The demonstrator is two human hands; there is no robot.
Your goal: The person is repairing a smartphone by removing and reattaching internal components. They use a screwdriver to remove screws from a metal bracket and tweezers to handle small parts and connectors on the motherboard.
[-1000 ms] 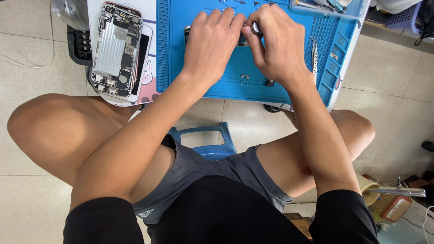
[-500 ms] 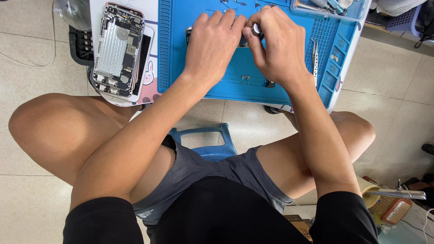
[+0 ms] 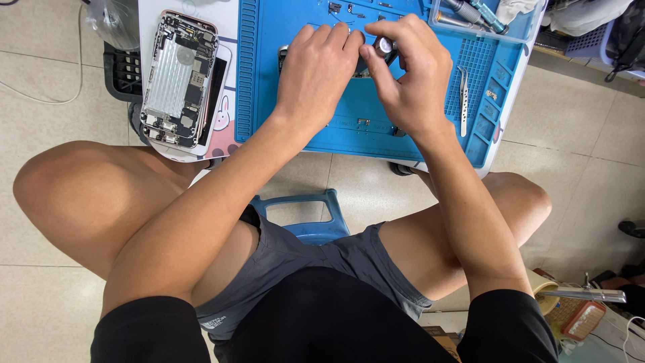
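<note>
Phone part, dark and mostly hidden, lies on the blue mat near its twelve o'clock edge, seemingly pinned there by the left hand, pressed flat and palm down on it. Right hand, at three o'clock of the left, arches above with fingertips pinched narrow around a silver-capped screwdriver. Tweezers lie farther toward three o'clock; an opened phone rests off the mat at nine o'clock.

White table, blue work mat on it, opened phone, clear tray
</note>
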